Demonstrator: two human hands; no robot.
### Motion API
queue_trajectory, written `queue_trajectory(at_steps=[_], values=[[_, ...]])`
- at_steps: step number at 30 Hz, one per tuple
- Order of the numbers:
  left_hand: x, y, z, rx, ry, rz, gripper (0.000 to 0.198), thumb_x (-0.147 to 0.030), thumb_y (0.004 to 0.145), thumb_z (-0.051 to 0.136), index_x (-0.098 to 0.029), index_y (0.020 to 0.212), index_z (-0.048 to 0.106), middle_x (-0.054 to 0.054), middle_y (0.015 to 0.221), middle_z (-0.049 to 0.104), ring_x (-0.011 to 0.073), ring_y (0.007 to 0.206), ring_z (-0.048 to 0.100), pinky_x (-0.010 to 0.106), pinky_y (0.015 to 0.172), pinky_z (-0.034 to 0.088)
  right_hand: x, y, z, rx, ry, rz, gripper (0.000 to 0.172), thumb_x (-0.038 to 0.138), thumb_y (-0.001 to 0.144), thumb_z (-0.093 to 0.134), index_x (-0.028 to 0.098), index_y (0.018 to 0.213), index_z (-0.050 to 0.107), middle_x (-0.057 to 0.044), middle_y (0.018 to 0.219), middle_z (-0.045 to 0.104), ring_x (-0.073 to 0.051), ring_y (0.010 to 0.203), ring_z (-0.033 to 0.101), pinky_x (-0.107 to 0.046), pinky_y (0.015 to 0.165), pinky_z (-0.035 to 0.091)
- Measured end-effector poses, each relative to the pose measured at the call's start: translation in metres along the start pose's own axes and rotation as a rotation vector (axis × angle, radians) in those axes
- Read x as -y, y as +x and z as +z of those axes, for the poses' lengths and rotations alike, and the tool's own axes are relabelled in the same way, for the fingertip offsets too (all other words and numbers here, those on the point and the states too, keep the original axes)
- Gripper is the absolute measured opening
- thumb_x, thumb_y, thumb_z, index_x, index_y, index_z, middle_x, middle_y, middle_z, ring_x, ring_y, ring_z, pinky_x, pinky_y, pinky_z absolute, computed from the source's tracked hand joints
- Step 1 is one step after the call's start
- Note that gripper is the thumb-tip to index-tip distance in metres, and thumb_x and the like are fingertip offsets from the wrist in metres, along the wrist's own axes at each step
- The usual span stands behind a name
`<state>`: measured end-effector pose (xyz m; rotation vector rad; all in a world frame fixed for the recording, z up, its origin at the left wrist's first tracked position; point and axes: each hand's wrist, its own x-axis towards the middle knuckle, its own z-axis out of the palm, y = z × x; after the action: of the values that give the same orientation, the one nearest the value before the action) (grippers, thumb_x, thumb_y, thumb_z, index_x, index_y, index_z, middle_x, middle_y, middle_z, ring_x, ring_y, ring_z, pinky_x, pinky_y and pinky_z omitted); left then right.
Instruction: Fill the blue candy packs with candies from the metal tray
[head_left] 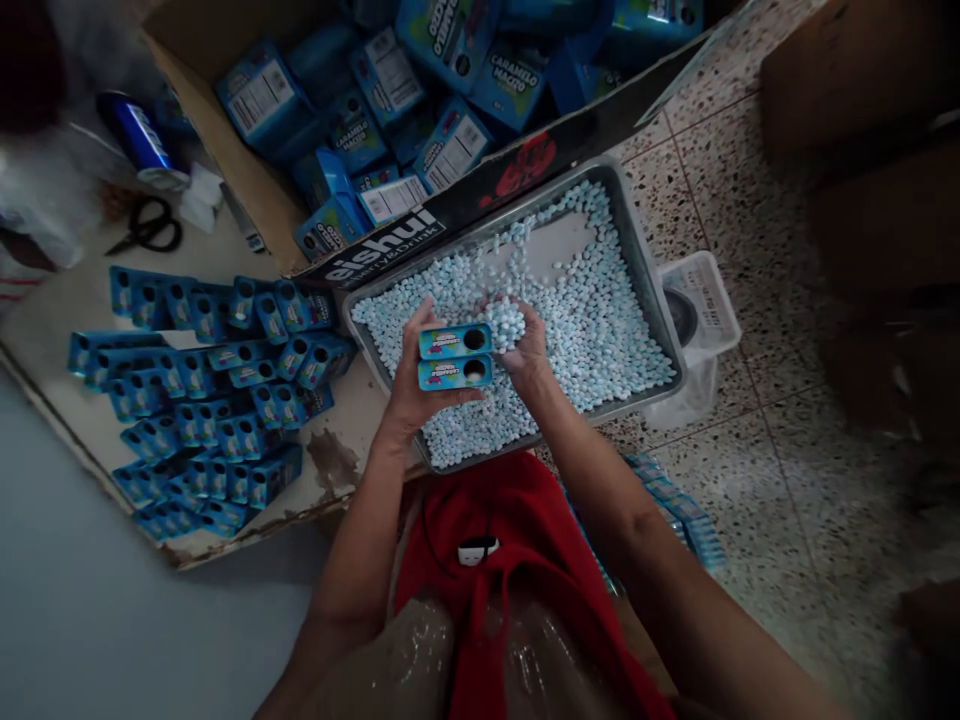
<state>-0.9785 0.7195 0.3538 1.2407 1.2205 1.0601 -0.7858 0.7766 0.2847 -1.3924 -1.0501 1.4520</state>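
Observation:
My left hand (415, 385) is wrapped round two small blue candy boxes (448, 343), held side by side. Each box top carries "Caramelo Macizo" lettering and a round hole at its right end; the upper hole looks dark, the lower one partly pale. Right beside those holes, my right hand (529, 345) cups a heap of small pale blue and white candies (505, 322). Both hands are over a grey metal tray (628, 215) spread with the same candies, its bare bottom showing toward the back.
Many similar blue boxes (199, 375) stand in rows on the table at left. Behind the tray, a cardboard carton (217, 150) holds more boxes. Scissors (150, 228) and a blue can (142, 140) lie at the back left. A clear plastic container (709, 300) sits right of the tray.

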Motion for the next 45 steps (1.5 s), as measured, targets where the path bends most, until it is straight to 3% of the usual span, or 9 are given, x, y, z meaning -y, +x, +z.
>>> queue_trajectory(at_steps=[4, 6, 9, 13, 23, 30, 34, 40, 45], values=[[0.009, -0.009, -0.020, -0.111, 0.421, 0.121, 0.087, -0.063, 0.063, 0.098, -0.026, 0.131, 0.060, 0.010, 0.130, 0.068, 0.0345, 0.124, 0.067, 0.052, 0.109, 0.055, 0.037, -0.014, 0.002, -0.064, 0.740, 0.263, 0.034, 0.055, 0.073, 0.074, 0.026, 0.085, 0.063, -0.004, 0.085, 0.074, -0.028, 0.106, 0.073, -0.045, 0.090, 0.063], [0.014, -0.010, -0.017, -0.142, 0.550, 0.138, 0.080, -0.061, 0.066, 0.096, -0.024, 0.126, 0.061, 0.009, 0.118, 0.070, 0.0335, 0.114, 0.068, 0.050, 0.103, 0.055, 0.060, -0.026, 0.008, -0.021, 0.834, 0.238, 0.029, 0.048, 0.072, 0.077, 0.025, 0.085, 0.064, -0.003, 0.087, 0.072, -0.026, 0.107, 0.072, -0.042, 0.091, 0.062], [0.017, -0.011, -0.004, -0.177, 0.581, 0.147, 0.078, -0.058, 0.067, 0.097, -0.023, 0.126, 0.059, 0.010, 0.120, 0.069, 0.0338, 0.115, 0.067, 0.048, 0.101, 0.055, 0.086, -0.044, 0.021, 0.013, 0.755, 0.103, 0.026, 0.048, 0.075, 0.075, 0.025, 0.083, 0.065, -0.003, 0.090, 0.071, -0.025, 0.107, 0.070, -0.041, 0.094, 0.061], [0.016, -0.016, 0.011, -0.206, 0.548, 0.104, 0.078, -0.052, 0.065, 0.098, -0.024, 0.127, 0.058, 0.009, 0.122, 0.069, 0.0331, 0.117, 0.067, 0.047, 0.103, 0.054, 0.099, -0.056, 0.032, -0.005, 0.655, -0.019, 0.023, 0.050, 0.084, 0.072, 0.027, 0.086, 0.067, -0.002, 0.099, 0.070, -0.021, 0.098, 0.070, -0.039, 0.093, 0.059], [0.035, -0.022, 0.006, -0.210, 0.381, 0.145, 0.083, -0.050, 0.065, 0.099, -0.026, 0.132, 0.056, 0.008, 0.126, 0.070, 0.0298, 0.116, 0.070, 0.043, 0.101, 0.057, 0.113, -0.055, 0.038, -0.032, 0.550, -0.041, 0.052, 0.078, 0.089, 0.062, 0.026, 0.091, 0.071, -0.003, 0.090, 0.071, -0.020, 0.087, 0.069, -0.037, 0.083, 0.061], [0.040, -0.018, 0.006, -0.189, 0.361, 0.140, 0.084, -0.055, 0.066, 0.098, -0.025, 0.132, 0.056, 0.009, 0.127, 0.068, 0.0294, 0.116, 0.070, 0.044, 0.100, 0.058, 0.111, -0.051, 0.039, 0.015, 0.511, -0.122, 0.052, 0.077, 0.093, 0.055, 0.027, 0.088, 0.067, -0.002, 0.082, 0.066, -0.020, 0.083, 0.067, -0.039, 0.087, 0.060], [0.044, -0.016, 0.007, -0.209, 0.348, 0.154, 0.083, -0.055, 0.066, 0.098, -0.026, 0.132, 0.056, 0.008, 0.126, 0.068, 0.0296, 0.116, 0.070, 0.045, 0.101, 0.058, 0.107, -0.050, 0.040, 0.043, 0.511, -0.141, 0.054, 0.076, 0.094, 0.054, 0.025, 0.079, 0.064, -0.003, 0.088, 0.065, -0.020, 0.084, 0.067, -0.040, 0.088, 0.059], [0.051, -0.014, 0.007, -0.214, 0.337, 0.154, 0.083, -0.051, 0.065, 0.100, -0.027, 0.131, 0.055, 0.007, 0.127, 0.068, 0.0288, 0.118, 0.069, 0.045, 0.103, 0.057, 0.105, -0.050, 0.046, 0.016, 0.410, -0.210, 0.057, 0.077, 0.092, 0.054, 0.025, 0.071, 0.060, -0.004, 0.083, 0.059, -0.021, 0.087, 0.064, -0.042, 0.095, 0.056], [0.056, -0.010, 0.008, -0.214, 0.319, 0.121, 0.084, -0.053, 0.062, 0.100, -0.026, 0.128, 0.056, 0.006, 0.123, 0.068, 0.0290, 0.117, 0.069, 0.044, 0.102, 0.057, 0.096, -0.055, 0.053, 0.034, 0.322, -0.275, 0.054, 0.076, 0.093, 0.057, 0.026, 0.074, 0.066, -0.004, 0.084, 0.063, -0.023, 0.090, 0.063, -0.044, 0.098, 0.055]])
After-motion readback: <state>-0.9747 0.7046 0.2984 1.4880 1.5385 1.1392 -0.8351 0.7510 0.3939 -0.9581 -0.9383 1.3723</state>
